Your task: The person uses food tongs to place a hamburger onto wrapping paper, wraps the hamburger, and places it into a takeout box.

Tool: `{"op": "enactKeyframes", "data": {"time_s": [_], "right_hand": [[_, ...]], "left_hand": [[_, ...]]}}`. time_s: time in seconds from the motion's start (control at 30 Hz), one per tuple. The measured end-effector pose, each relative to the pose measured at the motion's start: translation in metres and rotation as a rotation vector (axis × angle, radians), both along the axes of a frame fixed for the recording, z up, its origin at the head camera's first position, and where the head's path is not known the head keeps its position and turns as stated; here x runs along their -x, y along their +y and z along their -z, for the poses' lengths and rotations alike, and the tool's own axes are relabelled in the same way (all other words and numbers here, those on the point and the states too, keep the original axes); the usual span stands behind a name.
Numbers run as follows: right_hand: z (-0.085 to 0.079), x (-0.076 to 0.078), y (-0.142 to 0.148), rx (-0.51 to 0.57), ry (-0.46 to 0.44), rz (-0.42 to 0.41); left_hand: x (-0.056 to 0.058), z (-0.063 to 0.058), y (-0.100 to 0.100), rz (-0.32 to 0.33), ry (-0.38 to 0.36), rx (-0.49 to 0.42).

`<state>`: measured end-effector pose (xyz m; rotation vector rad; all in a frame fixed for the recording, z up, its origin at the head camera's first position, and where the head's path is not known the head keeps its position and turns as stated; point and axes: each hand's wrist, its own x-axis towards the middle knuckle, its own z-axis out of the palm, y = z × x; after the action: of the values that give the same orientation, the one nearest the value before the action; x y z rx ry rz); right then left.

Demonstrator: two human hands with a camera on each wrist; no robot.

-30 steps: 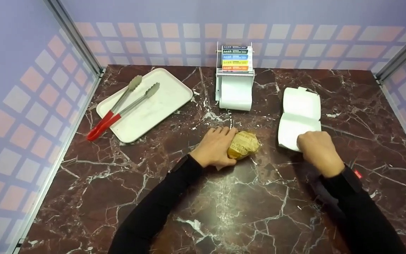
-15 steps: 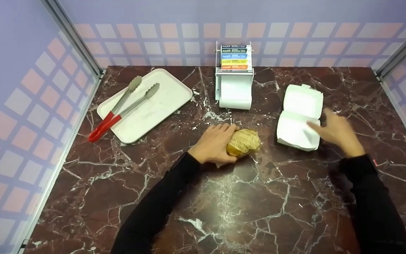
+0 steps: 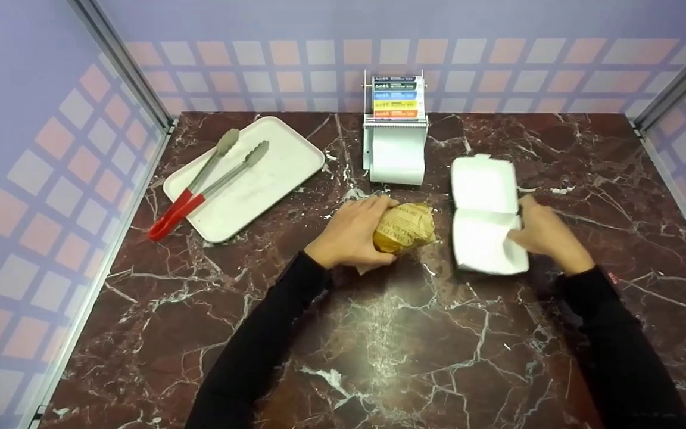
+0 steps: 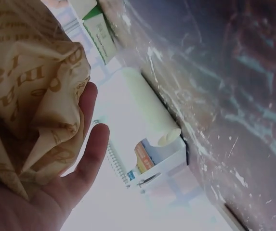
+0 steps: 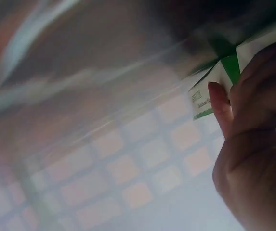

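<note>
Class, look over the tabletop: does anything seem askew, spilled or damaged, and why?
On the left, the tongs look untidy: their red handles stick out past the edge of the tray, which itself sits slanted to the table's back edge. Nothing plainly looks spilled or damaged.

We see a glossy, white-veined dark-red tabletop (image 3: 468, 357) | left on it: off-white tray (image 3: 277, 173) | far middle: roll dispenser (image 3: 398, 158) | right: our white hinged box (image 3: 483, 185), lid laid back

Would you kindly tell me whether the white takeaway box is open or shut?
Open: the head view shows the white box unfolded, with the insides of both halves visible.
</note>
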<state>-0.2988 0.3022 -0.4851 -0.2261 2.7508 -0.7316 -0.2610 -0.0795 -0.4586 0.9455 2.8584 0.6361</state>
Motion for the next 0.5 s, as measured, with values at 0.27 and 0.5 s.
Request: {"op": "enactKeyframes", "data": {"time_s": [0.27, 0.5], "right_hand": [[0.008, -0.021, -0.070, 0.149, -0.084, -0.009], [0.010, -0.027, -0.086, 0.099, 0.050, -0.056]], "left_hand": [[-0.005, -0.006, 0.003, 0.026, 0.077, -0.026], [-0.010, -0.004, 0.012, 0.057, 0.088, 0.014]]}}
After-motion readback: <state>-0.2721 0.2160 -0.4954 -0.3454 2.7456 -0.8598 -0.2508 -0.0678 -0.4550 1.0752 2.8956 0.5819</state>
